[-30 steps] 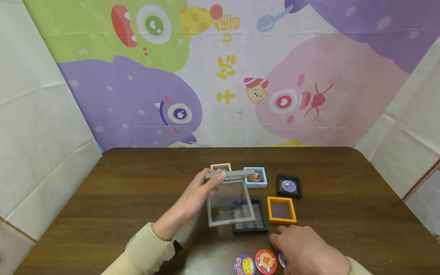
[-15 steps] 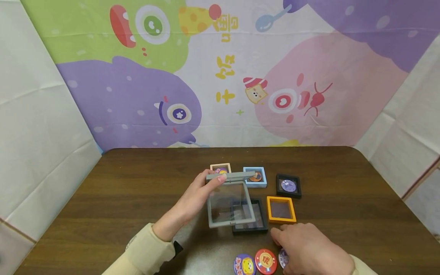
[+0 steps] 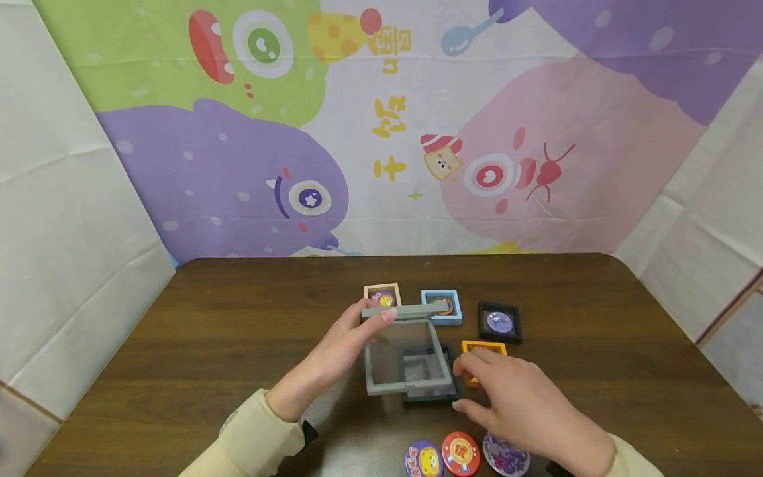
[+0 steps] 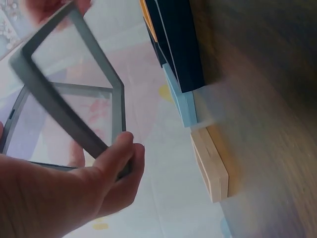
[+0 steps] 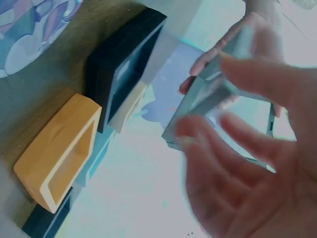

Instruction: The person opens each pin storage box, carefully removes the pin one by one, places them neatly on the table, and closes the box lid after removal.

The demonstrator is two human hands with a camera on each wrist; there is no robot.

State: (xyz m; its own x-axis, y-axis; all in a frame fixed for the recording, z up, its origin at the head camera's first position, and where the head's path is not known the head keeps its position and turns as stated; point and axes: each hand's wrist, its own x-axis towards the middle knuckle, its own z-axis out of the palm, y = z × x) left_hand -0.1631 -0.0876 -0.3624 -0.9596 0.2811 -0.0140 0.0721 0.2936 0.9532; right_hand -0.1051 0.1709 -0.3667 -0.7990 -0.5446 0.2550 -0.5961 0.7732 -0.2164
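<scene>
My left hand [image 3: 330,351] grips a grey hinged display frame [image 3: 411,385] at its hinge side, its two clear-windowed halves swung apart, raised over the table. In the left wrist view the thumb and fingers pinch one corner of the display frame [image 4: 96,47]. My right hand [image 3: 527,404] hovers by the right edge of the frame, thumb and fingers parted with nothing between them. Below it lie three round badges: a purple one with a yellow bear [image 3: 424,459], a red one with a character [image 3: 461,454] and a purple patterned one [image 3: 507,455].
A larger black frame [image 3: 432,397] lies beneath the grey one, beside an orange frame [image 3: 484,345] partly hidden by my right hand. Behind are beige [image 3: 381,287], light blue [image 3: 459,308] and small black [image 3: 499,339] frames, each with a badge inside. A printed cloth [image 3: 393,232] hangs behind the table.
My right hand has left the purple patterned badge and moved up and left toward the grey display frame. The left hand has shifted the frame slightly right and down.
</scene>
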